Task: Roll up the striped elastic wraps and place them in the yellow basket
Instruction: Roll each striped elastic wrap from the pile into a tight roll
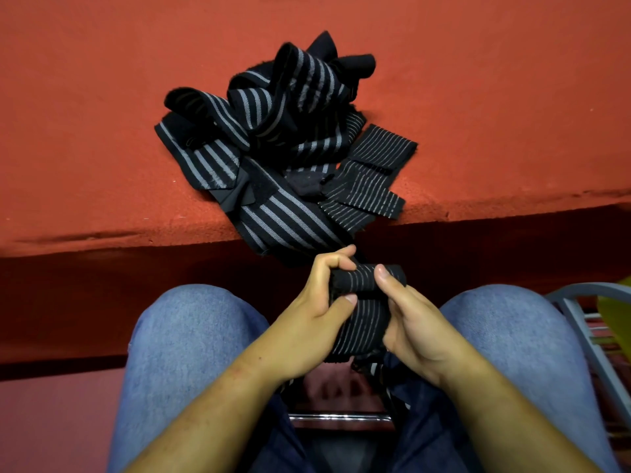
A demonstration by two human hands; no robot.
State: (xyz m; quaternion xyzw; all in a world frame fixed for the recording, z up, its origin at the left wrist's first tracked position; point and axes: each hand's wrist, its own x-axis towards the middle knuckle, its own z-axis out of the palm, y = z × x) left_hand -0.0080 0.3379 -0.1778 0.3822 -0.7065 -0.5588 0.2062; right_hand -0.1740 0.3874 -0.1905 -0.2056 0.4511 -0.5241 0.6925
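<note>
Blue denim knees (191, 329) nearest. Between them, both hands work one black thin-striped elastic wrap (362, 322). Left hand (321, 302) pinches the rolled end; right hand (413, 322) curls round it, thumb on top. Tail hangs down. Soft, light, springy, likely to unroll, so grip the roll's sides tight. Farther, on the red bench (102, 148): tangled pile of black grey-striped wraps (280, 131), at least three, exact count unclear. Yellow sliver (618, 302) far right, maybe the basket.

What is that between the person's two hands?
In the head view, a partly rolled thin-striped elastic wrap fills the gap between the left hand and the right hand. Both hands hold it.
</note>
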